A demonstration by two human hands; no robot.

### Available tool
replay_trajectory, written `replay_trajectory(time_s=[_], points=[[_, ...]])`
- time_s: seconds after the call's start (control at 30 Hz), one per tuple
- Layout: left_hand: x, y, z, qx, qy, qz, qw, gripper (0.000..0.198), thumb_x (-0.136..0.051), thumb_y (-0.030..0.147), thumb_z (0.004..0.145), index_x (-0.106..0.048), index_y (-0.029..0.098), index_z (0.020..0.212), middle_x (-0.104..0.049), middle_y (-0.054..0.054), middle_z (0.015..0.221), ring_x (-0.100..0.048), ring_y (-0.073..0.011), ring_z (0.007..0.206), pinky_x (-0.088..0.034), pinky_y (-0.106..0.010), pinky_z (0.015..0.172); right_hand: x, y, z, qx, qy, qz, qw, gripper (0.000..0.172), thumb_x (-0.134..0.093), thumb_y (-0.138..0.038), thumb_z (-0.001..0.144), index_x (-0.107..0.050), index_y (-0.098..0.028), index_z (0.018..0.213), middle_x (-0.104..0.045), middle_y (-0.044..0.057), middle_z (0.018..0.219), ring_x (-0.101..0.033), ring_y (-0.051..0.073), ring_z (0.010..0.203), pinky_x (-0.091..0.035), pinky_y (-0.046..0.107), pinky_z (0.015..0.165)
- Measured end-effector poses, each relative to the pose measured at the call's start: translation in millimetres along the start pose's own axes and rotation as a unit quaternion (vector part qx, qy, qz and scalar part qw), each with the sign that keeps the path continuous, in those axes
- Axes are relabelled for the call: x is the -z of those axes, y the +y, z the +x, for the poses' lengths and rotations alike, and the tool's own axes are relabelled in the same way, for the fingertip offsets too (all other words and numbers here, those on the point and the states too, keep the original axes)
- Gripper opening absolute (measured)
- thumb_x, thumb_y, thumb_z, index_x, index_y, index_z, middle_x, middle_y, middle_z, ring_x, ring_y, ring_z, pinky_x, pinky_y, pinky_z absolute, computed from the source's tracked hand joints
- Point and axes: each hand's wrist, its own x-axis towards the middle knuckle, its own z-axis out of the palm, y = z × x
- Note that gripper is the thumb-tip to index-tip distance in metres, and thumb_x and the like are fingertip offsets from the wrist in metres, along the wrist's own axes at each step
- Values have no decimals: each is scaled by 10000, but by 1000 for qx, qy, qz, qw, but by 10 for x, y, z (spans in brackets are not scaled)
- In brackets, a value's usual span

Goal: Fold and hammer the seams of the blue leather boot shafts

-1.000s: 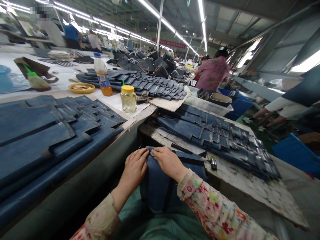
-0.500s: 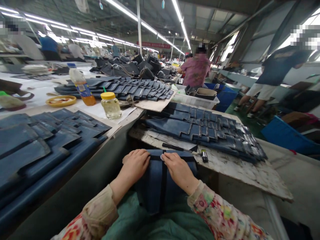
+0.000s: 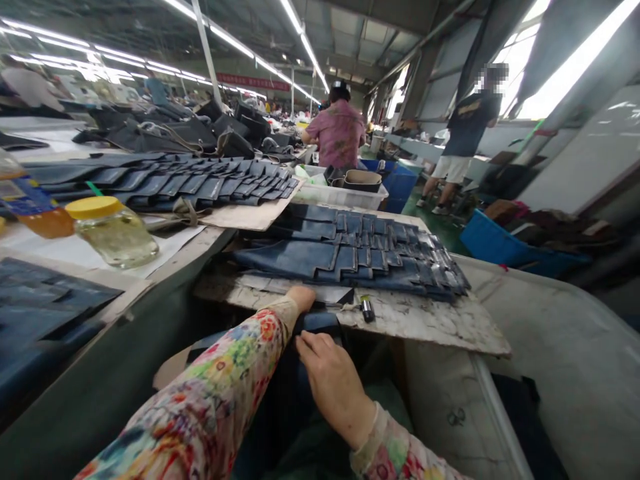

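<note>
My left hand (image 3: 301, 298) reaches forward over the near edge of the work board, where the handle of a small hammer-like tool (image 3: 367, 309) lies. Its fingers are hidden, so I cannot see whether they grip the handle. In my lap is a dark blue leather-like piece (image 3: 320, 324) with black strips, partly covered by my forearm. My right hand (image 3: 330, 377) has curled fingers closed at the near side of this piece. The tool's short dark head rests on the board, right of my left hand.
A stack of overlapping blue pieces (image 3: 350, 250) covers much of the stained board (image 3: 430, 327). More blue stacks (image 3: 175, 177) lie on the left table, near a yellow-lidded jar (image 3: 113, 230) and a bottle (image 3: 35, 200). Ahead are a white bin (image 3: 345, 197) and two people.
My left hand has left the blue piece and stretched forward to the board's edge. My right hand has stayed at the piece. The view has swung to the right.
</note>
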Motion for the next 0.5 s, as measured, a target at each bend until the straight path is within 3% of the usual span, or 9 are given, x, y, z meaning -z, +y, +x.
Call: replay_trajectory(time_s=[0.13, 0.27, 0.37, 0.5], points=[[111, 145, 7, -15, 23, 3, 1000, 248, -534, 300, 870, -583, 131, 1044, -624, -81, 1031, -605, -178, 934, -494, -363, 826, 67, 5, 57, 2, -19, 21, 1000, 376, -436, -97, 879, -538, -183, 1230, -565, 62, 1225, -503, 211, 1058, -501, 346, 869], [354, 203, -216, -14, 84, -8, 996, 244, -515, 295, 849, -587, 181, 1053, -655, -99, 1014, -615, -227, 976, -461, -320, 826, 144, 32, 99, 7, -35, 38, 999, 353, -429, -129, 893, -551, -188, 1219, -579, 58, 1192, -501, 205, 1055, -503, 323, 860], [531, 118, -521, 16, 110, -14, 994, 302, -489, 410, 844, -585, 200, 1038, -672, -90, 963, -634, -237, 922, -458, -292, 759, 182, 96, 104, -1, -41, 33, 999, 349, -413, -132, 903, -560, -185, 1215, -577, 55, 1199, -494, 203, 1067, -489, 311, 879], [669, -117, -1134, 78, 126, -31, 989, 370, -404, 501, 857, -579, 220, 1025, -677, -65, 922, -643, -214, 832, -438, -255, 678, 216, 275, 57, -23, -32, -11, 999, 351, -398, -123, 907, -569, -161, 1211, -584, 67, 1183, -496, 208, 1062, -456, 327, 924]])
